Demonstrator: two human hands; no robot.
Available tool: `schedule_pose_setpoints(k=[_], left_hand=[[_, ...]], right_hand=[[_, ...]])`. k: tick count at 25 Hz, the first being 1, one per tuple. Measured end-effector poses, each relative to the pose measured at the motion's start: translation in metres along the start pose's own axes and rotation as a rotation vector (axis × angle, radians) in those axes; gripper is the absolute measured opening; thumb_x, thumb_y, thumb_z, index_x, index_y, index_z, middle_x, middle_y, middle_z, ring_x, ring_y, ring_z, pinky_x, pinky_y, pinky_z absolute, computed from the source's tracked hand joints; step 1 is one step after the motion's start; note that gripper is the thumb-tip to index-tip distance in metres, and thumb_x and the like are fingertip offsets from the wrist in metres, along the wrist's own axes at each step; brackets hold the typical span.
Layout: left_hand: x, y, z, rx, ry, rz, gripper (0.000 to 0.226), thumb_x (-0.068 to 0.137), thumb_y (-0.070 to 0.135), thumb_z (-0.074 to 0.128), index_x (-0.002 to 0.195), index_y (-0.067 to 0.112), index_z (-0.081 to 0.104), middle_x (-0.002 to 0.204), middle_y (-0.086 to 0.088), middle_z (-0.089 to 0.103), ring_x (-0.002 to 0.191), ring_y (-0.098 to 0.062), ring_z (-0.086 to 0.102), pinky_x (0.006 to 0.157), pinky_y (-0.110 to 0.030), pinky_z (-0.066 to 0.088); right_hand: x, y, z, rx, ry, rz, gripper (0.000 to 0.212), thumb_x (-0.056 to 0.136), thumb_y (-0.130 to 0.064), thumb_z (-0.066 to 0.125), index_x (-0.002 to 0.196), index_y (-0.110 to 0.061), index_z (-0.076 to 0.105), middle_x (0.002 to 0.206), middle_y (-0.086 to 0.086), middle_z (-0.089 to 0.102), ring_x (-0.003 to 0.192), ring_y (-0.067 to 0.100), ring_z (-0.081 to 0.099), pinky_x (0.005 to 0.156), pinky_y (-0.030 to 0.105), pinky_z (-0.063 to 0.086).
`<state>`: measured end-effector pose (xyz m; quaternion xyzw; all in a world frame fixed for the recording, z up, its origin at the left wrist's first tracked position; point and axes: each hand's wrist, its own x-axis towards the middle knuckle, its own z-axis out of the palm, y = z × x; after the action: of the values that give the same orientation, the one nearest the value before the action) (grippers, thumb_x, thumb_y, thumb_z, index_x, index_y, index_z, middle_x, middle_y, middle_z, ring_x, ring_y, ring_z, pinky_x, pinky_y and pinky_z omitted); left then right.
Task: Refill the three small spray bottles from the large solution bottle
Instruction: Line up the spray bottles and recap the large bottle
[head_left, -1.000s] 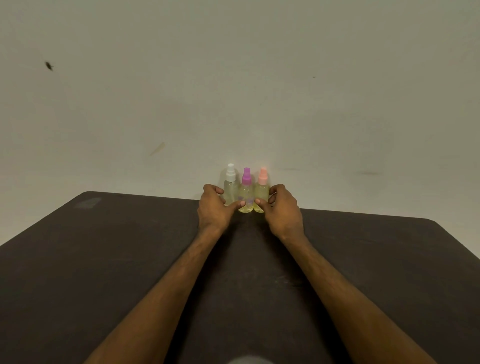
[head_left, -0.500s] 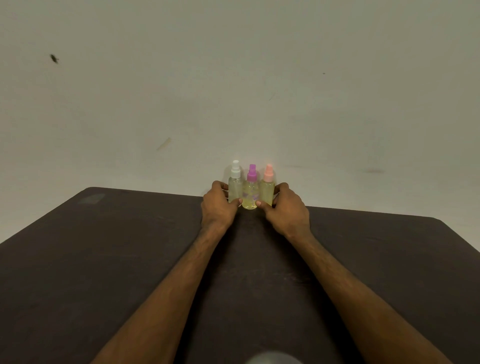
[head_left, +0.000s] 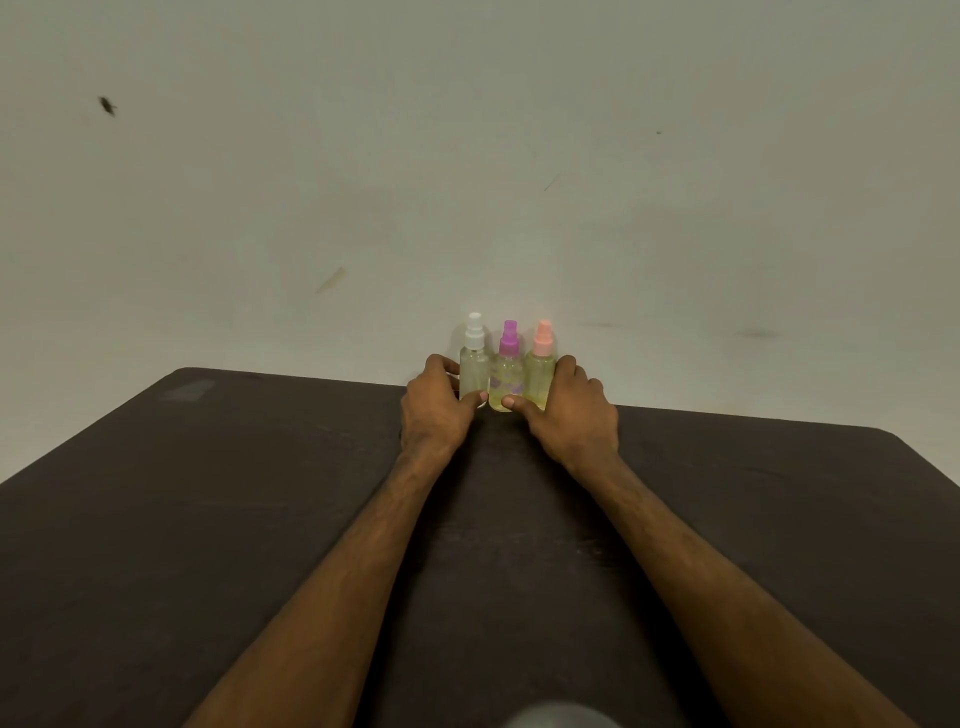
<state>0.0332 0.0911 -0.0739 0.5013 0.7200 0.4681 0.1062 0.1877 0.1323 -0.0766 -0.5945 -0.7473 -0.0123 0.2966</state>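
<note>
Clamping a row of 3 at the worktop's (head_left: 208, 493) far edge, left hand (head_left: 434, 410) curls its fingers (head_left: 441, 362) round the white-capped bottle (head_left: 474, 369), right hand (head_left: 569, 415) round the peach-capped bottle (head_left: 540, 376). The purple-capped bottle (head_left: 508, 379) is squeezed btw them, all upright & touching. Risk: an uneven squeeze could pop the middle 1 out or tip the row off the back edge, which looks close. No large solution bottle in view. Behind: pale wall (head_left: 467, 156) w/ a dark mark (head_left: 107, 106). Nothing blocks the hands.

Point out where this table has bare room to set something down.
Bare tabletop lies left of the left hand, right of the right hand, and between the forearms. It is crowded only at the far edge's middle, where both hands hold the three spray bottles packed side by side.
</note>
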Motion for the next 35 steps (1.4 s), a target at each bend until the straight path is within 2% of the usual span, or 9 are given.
schedule_pose_setpoints(k=[4,7,11,17,20,22,24,29,35], left_hand=[[0.001,-0.001,-0.001,-0.025,-0.018,-0.01,0.046,0.083,0.022,0.08,0.121,0.01,0.057,0.116,-0.007,0.07,0.102,-0.021,0.067,0.088,-0.034,0.053],[-0.001,0.0,-0.001,-0.025,-0.017,-0.007,0.047,0.083,0.025,0.08,0.121,0.01,0.057,0.116,-0.006,0.069,0.102,-0.02,0.067,0.086,-0.033,0.053],[-0.002,-0.001,0.001,-0.035,-0.01,0.004,0.046,0.082,0.026,0.08,0.119,0.01,0.057,0.114,-0.005,0.069,0.1,-0.02,0.066,0.081,-0.03,0.051],[-0.001,-0.002,0.001,-0.032,-0.012,0.001,0.047,0.082,0.026,0.08,0.12,0.011,0.056,0.114,-0.005,0.068,0.101,-0.02,0.066,0.085,-0.033,0.054],[0.0,-0.002,0.002,-0.028,-0.008,0.01,0.046,0.082,0.027,0.08,0.118,0.011,0.056,0.112,-0.004,0.069,0.099,-0.02,0.066,0.082,-0.032,0.053],[0.0,-0.003,0.003,-0.031,-0.01,0.014,0.046,0.082,0.028,0.08,0.118,0.012,0.056,0.112,-0.005,0.069,0.098,-0.02,0.066,0.082,-0.032,0.053],[0.0,-0.003,0.003,-0.033,-0.006,0.02,0.046,0.082,0.028,0.081,0.118,0.012,0.056,0.112,-0.005,0.069,0.098,-0.02,0.067,0.084,-0.034,0.055],[0.001,-0.005,0.003,-0.043,-0.003,0.026,0.047,0.081,0.026,0.081,0.118,0.01,0.057,0.112,-0.006,0.069,0.097,-0.019,0.066,0.084,-0.033,0.055],[0.002,-0.006,0.005,-0.001,0.021,0.04,0.048,0.077,0.034,0.084,0.111,0.013,0.057,0.102,-0.002,0.069,0.085,-0.016,0.063,0.074,-0.031,0.053]], right_hand=[[0.001,0.005,-0.001,0.106,-0.016,0.01,0.064,0.078,-0.061,0.07,0.112,-0.014,0.044,0.107,0.005,0.06,0.099,0.027,0.057,0.072,0.039,0.049],[-0.003,0.005,-0.003,0.185,0.048,0.04,0.075,0.07,-0.068,0.071,0.112,-0.015,0.039,0.105,0.004,0.058,0.093,0.024,0.058,0.069,0.037,0.051],[-0.001,0.0,-0.003,0.085,0.053,0.041,0.082,0.068,-0.079,0.063,0.113,-0.015,0.038,0.107,0.003,0.057,0.091,0.023,0.06,0.064,0.033,0.046],[0.002,0.004,-0.002,0.111,0.005,0.015,0.062,0.082,-0.06,0.066,0.114,-0.014,0.042,0.107,0.005,0.062,0.092,0.024,0.06,0.064,0.033,0.042],[0.0,0.0,-0.001,0.083,0.027,0.012,0.076,0.076,-0.075,0.058,0.117,-0.013,0.042,0.108,0.005,0.06,0.093,0.024,0.06,0.068,0.036,0.051],[-0.001,-0.003,0.0,0.041,0.042,0.017,0.087,0.071,-0.083,0.055,0.119,-0.012,0.041,0.109,0.006,0.059,0.094,0.025,0.06,0.069,0.036,0.051],[0.0,-0.003,0.0,0.042,0.037,0.015,0.084,0.072,-0.078,0.059,0.119,-0.011,0.04,0.111,0.007,0.06,0.096,0.026,0.06,0.068,0.036,0.048],[0.003,0.004,0.002,0.139,0.014,0.004,0.062,0.08,-0.058,0.069,0.112,-0.012,0.042,0.104,0.007,0.063,0.093,0.027,0.06,0.064,0.034,0.043],[0.0,0.007,0.001,0.239,0.012,-0.001,0.061,0.077,-0.052,0.076,0.111,-0.012,0.046,0.101,0.004,0.063,0.089,0.023,0.061,0.065,0.03,0.041]])
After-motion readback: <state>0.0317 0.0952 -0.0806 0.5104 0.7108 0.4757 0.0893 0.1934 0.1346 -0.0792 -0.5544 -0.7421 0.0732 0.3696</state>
